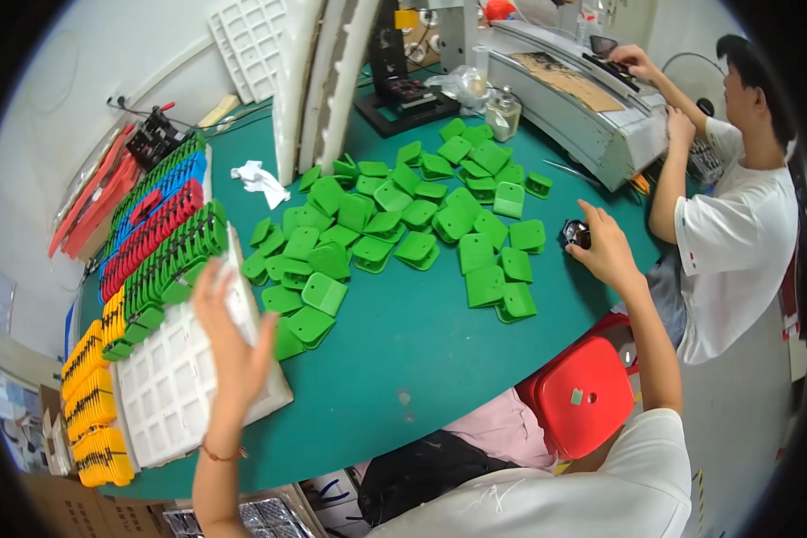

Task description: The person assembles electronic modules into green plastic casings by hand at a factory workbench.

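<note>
My left hand [233,345] is raised with fingers apart over the edge of a white gridded tray [166,381], holding nothing. Packed upright along the tray's far and left sides are rows of plastic pieces with black parts: green pieces [175,255], red pieces [152,229], blue pieces [175,184] and yellow pieces [94,403]. At the table's right, my right hand [610,249] has thumb and fingers around a small black and silver roundish part [577,234]. Between my hands spreads a loose pile of folded green plastic pieces [354,211], each with a small hole.
A large grey machine [592,108] stands at the back right, where a co-worker [735,197] has both hands. Nearby are a glass jar [503,117], tweezers [569,170] and a black stand [408,99]. White crumpled tissue [260,182] lies farther left. A red stool [587,394] sits below the green table [377,359].
</note>
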`<state>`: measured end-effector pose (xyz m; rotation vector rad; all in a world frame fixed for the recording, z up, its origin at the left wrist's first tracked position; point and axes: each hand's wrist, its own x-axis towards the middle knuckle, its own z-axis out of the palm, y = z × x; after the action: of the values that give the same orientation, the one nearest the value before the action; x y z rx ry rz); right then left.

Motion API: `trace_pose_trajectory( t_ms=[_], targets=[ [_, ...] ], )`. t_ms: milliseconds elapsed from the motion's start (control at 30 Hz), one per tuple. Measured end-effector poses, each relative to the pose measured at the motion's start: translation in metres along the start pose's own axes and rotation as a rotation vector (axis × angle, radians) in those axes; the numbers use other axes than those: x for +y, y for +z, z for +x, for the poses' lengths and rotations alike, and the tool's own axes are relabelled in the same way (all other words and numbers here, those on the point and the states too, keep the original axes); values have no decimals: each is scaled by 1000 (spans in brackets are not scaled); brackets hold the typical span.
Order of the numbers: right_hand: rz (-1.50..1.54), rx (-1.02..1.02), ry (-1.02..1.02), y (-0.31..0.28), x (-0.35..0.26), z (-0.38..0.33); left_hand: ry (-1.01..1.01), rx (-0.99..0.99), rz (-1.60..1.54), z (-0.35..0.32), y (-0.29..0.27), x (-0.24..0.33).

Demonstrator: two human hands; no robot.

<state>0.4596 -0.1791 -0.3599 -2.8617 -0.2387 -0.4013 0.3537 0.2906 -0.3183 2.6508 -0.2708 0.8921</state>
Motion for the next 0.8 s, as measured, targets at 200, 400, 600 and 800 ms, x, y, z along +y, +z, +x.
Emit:
trace_pose_trajectory(
  t_ms=[200, 400, 600, 800],
  targets=[
    [550, -145, -609, -22, -151, 5, -497, -503, -1417, -30, 27, 63],
    [678, -387, -1025, 17, -231, 4, -766, -446, -1654, -36, 60, 53],
    [795, -327, -1047, 44, -234, 9, -817, -255, -1600, -43, 62, 41],
    [818, -313, -1026, 52, -229, 10, -837, -193, -1527, -40, 55, 45]
  ],
)
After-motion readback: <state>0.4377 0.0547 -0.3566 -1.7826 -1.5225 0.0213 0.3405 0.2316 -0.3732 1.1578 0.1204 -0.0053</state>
